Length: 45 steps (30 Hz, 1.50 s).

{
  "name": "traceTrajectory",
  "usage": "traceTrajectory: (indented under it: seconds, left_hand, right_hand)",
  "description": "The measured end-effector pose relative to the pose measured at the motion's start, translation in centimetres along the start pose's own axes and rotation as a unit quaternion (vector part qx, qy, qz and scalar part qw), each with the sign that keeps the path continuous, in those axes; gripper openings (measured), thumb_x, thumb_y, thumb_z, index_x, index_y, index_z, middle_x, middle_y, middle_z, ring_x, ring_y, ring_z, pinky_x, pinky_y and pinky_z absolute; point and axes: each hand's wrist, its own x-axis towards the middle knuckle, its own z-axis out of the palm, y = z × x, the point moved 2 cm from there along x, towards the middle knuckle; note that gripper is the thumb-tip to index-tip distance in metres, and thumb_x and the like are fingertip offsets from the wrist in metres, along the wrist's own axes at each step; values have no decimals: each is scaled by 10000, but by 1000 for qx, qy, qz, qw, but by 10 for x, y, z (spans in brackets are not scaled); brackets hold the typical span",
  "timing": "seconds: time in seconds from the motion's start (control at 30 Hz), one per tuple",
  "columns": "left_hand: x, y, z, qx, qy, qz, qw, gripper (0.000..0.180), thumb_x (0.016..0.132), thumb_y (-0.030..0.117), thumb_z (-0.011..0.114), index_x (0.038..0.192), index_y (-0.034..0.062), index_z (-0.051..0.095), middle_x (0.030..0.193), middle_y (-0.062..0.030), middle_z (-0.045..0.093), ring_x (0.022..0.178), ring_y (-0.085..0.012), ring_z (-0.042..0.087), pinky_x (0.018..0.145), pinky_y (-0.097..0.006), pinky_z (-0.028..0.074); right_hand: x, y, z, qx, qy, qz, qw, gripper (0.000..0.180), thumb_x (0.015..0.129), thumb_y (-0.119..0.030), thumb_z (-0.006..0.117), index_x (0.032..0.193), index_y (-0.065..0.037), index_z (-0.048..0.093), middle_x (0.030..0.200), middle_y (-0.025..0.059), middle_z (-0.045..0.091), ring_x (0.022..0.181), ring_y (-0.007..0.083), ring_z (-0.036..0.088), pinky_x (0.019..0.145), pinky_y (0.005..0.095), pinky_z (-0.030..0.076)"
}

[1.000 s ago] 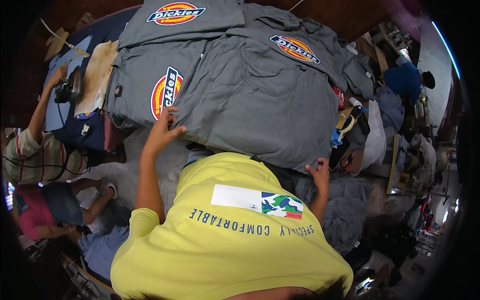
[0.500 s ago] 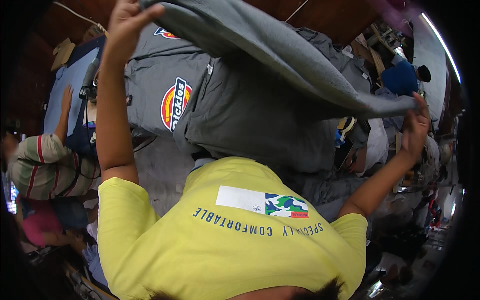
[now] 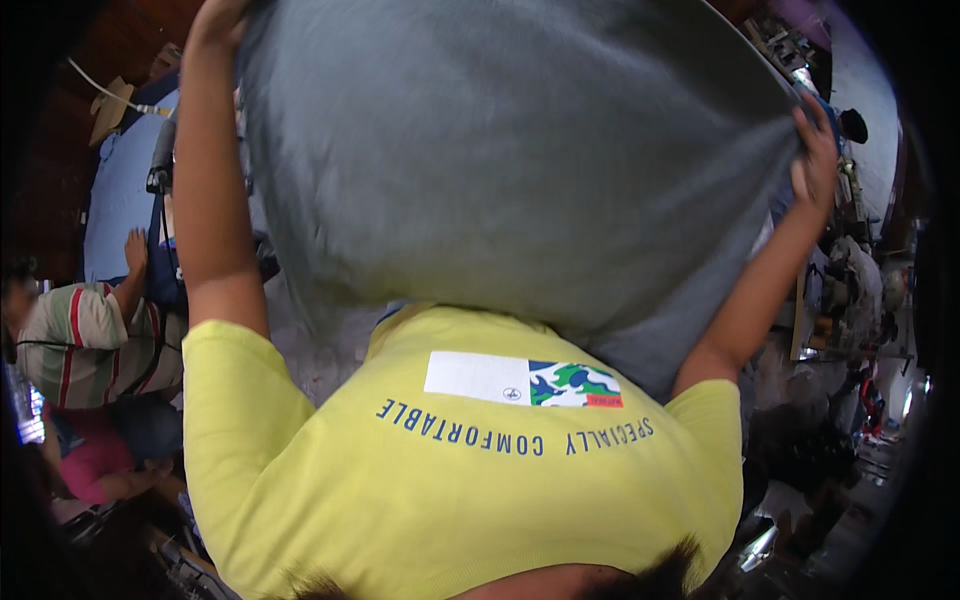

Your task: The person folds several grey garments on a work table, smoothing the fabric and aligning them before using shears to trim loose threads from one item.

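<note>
A garment workshop: a big grey cloth (image 3: 520, 170) lifted over a blue-covered worktable (image 3: 120, 200), a seated co-worker in a striped shirt (image 3: 90, 340) alongside, and cluttered work stations (image 3: 850, 280) crowding the right.

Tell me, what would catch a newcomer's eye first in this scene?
First, the big grey cloth billowing across the upper middle, held up at its edges by the left hand at top left and the right hand at upper right. Below it, the person's bright yellow T-shirt fills the lower middle. At the left edge, another person in a striped shirt reaches toward a blue surface.
</note>
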Motion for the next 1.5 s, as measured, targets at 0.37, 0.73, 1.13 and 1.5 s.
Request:
traceTrajectory:
  seconds: [0.37,0.73,1.13,1.5]
  left_hand:
    - [-154,-191,69,105,18,-322,941,535,773,244,614,1237,53,432,1168,-101,514,1079,-208,479,878,-373,374]
    - [-315,-158,87,-79,180,-593,781,302,798,316,617,1018,117,563,784,32,539,681,-67,499,593,-197,389]
    - [-321,-190,44,-134,345,-441,818,269,785,164,649,1011,63,544,827,-14,592,745,-103,557,680,-226,435]
    - [-293,-138,101,431,173,-208,861,236,784,77,593,1018,54,576,1038,-101,545,969,-209,521,828,-315,402]
  right_hand:
    - [-110,219,14,-374,-115,100,915,363,791,-220,626,1096,-40,549,1056,69,567,940,153,535,799,257,414]
    - [-270,198,31,-362,112,351,856,336,776,-312,641,922,-13,589,694,8,551,616,84,499,556,214,395]
    - [-265,191,19,-116,147,424,886,405,722,-169,707,985,33,475,669,39,547,580,100,517,516,198,403]
    - [-270,184,17,-83,96,423,897,471,731,-94,674,1111,-4,411,739,32,560,648,96,544,557,190,430]
